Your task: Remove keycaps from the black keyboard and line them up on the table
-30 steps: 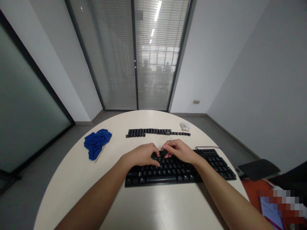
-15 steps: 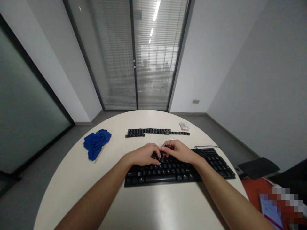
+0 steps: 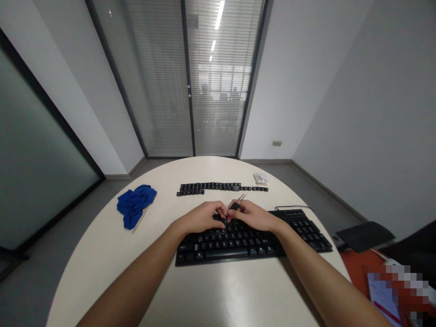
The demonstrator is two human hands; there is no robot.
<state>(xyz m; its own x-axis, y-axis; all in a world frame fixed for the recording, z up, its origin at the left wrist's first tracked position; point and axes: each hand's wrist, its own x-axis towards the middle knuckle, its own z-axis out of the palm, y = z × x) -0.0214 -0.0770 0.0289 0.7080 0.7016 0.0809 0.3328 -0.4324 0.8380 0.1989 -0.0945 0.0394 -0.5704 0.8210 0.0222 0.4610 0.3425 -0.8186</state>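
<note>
A black keyboard (image 3: pixel 226 254) lies on the pale round table (image 3: pixel 211 295), partly covered by both hands. My left hand (image 3: pixel 204 217) is over its upper left part, thumb and fingers curled close together; whatever is between them is too small to name. Beside it, my right hand (image 3: pixel 250 214) is closed on a small dark tool (image 3: pixel 235 206) with thin metal prongs pointing up and away. The fingertips of the two hands nearly meet. Beyond them, loose black keycaps (image 3: pixel 214 186) stand in rows on the table.
A crumpled blue cloth (image 3: pixel 136 204) lies at the left with a thin pale stick (image 3: pixel 140 220) beside it. Near the far right edge is a small clear bag (image 3: pixel 261 178). The keyboard's cable (image 3: pixel 293 207) runs behind it. A black chair part (image 3: pixel 366 236) stands right of the table.
My right hand has turned the tool, so its prongs now point away above the fingers. My left hand has shifted slightly up and left. The view has moved a little.
</note>
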